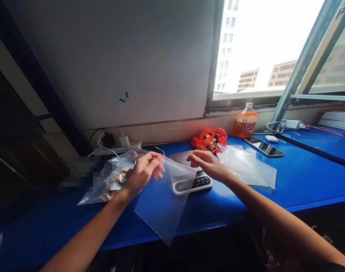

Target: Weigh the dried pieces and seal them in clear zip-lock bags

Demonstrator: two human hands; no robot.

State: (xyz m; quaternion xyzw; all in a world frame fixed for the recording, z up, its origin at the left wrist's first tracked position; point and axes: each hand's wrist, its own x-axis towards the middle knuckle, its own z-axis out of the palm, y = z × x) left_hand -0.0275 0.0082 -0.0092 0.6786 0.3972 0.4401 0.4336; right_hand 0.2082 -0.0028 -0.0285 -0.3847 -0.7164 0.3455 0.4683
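My left hand (145, 170) pinches the upper left corner of a clear zip-lock bag (164, 204) with a red seal line. The bag hangs flat and tilted, see-through, with nothing visible inside. My right hand (208, 163) has its fingers curled together beside the bag's upper right corner; whether they grip its edge I cannot make out. Behind the bag stands a white kitchen scale (205, 185) with a metal plate, partly covered by the bag and my hands. Filled clear bags (120, 176) holding brownish dried pieces lie left of my left hand.
Loose clear bags (250, 166) lie in a stack on the blue table (305, 170), right of the scale. Behind are a red plastic bag (200, 140) of dried pieces, an orange drink bottle (246, 122), a phone (263, 146) and a white earbud case (271, 139). A power strip (137, 145) lies along the wall.
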